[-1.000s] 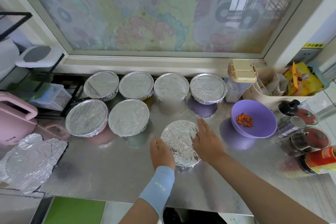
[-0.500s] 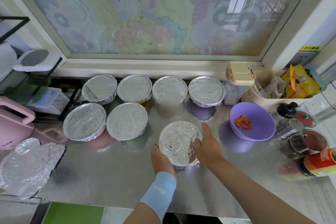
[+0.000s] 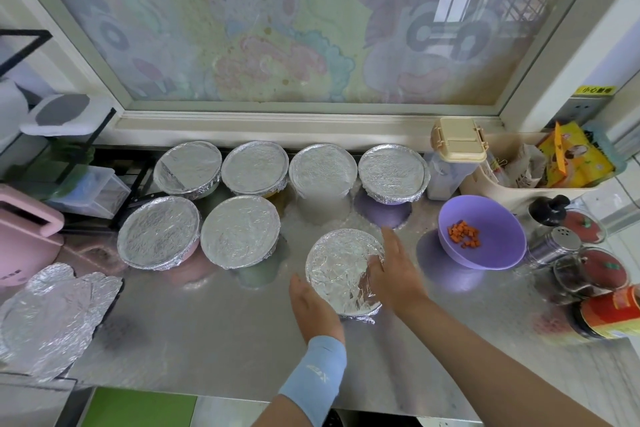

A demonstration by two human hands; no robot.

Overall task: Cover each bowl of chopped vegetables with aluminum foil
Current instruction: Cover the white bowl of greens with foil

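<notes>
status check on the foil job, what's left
Left hand and right hand pressing round the near foil-covered bowl. Six bowls behind covered; purple bowl of diced carrot uncovered. Nothing in the way.

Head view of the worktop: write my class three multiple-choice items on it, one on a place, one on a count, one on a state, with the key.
1. Where does the purple bowl stand from the front foiled bowl? A to its right; B to its left; C behind it.
2. How many bowls wear foil? A five; B seven; C nine.
3. The purple bowl is: A foiled; B overturned; C uncovered.
Key: 1 A, it sits further toward the right edge; 2 B, four at the back, two midway, one in front; 3 C, its orange cubes show.
</notes>
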